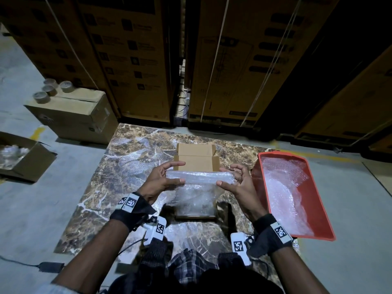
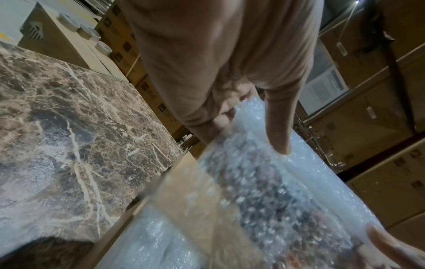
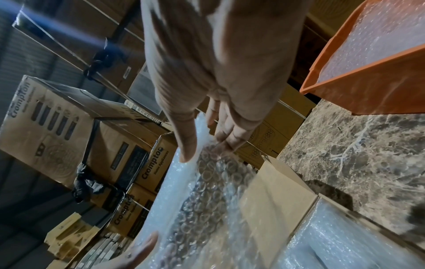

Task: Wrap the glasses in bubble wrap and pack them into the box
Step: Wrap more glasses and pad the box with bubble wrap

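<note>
A long roll of bubble wrap (image 1: 199, 177) hangs level above the small open cardboard box (image 1: 196, 161), a loose tail of wrap drooping from it into the box. My left hand (image 1: 164, 177) pinches its left end between thumb and fingers. My right hand (image 1: 232, 178) pinches the right end. The roll (image 2: 264, 182) fills the left wrist view below my left thumb (image 2: 279, 134). In the right wrist view the roll (image 3: 207, 191) runs under my right thumb (image 3: 187, 145), above the box flap (image 3: 273, 185). Whatever is rolled inside is hidden by the bubbles.
A red tray (image 1: 265, 200) holding loose bubble wrap stands to the right on the marble tabletop (image 1: 127, 166). Tall stacked cartons (image 1: 135, 60) close off the far side. On the floor at left are a carton topped with tape rolls (image 1: 51, 89) and an open box (image 1: 27, 162).
</note>
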The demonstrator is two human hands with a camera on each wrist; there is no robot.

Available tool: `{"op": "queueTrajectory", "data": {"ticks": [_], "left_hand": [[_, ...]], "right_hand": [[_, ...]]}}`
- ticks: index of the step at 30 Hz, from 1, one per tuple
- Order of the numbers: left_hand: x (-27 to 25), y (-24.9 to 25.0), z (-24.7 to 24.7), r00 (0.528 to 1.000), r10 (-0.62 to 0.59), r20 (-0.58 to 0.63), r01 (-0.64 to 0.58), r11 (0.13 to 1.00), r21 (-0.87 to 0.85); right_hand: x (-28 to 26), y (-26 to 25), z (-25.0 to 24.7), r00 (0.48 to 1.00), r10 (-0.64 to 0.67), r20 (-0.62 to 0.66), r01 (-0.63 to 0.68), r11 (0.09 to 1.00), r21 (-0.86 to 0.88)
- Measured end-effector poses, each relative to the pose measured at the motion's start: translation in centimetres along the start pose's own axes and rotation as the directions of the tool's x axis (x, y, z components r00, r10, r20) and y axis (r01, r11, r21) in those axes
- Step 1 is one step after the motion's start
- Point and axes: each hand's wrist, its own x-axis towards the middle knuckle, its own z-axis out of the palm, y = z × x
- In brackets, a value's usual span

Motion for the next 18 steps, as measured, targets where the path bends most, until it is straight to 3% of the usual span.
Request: {"op": "queueTrajectory", "data": {"ticks": [3, 8, 14, 18], "left_hand": [[-0.04, -0.13, -0.01, 0.999, 0.001, -0.037, 0.000, 1.000, 0.031], [0.03, -0.28, 0.11, 0.997, -0.008, -0.074, 0.008, 1.000, -0.011], [0.21, -0.01, -0.43, 0.998, -0.019, -0.068, 0.025, 0.996, 0.081], [0.22, 0.10, -0.17, 0.994, -0.073, -0.076, 0.070, 0.997, -0.036]], "right_hand": [[0.12, 0.40, -0.05, 0.998, 0.070, -0.008, -0.070, 0.995, -0.068], [-0.16, 0.35, -0.09, 0.997, 0.067, 0.031, -0.068, 0.997, 0.034], [-0.13, 0.42, -0.03, 0.996, 0.084, 0.019, -0.086, 0.989, 0.120], [-0.03, 0.50, -0.20, 0.995, 0.100, 0.009, -0.100, 0.978, 0.184]]}}
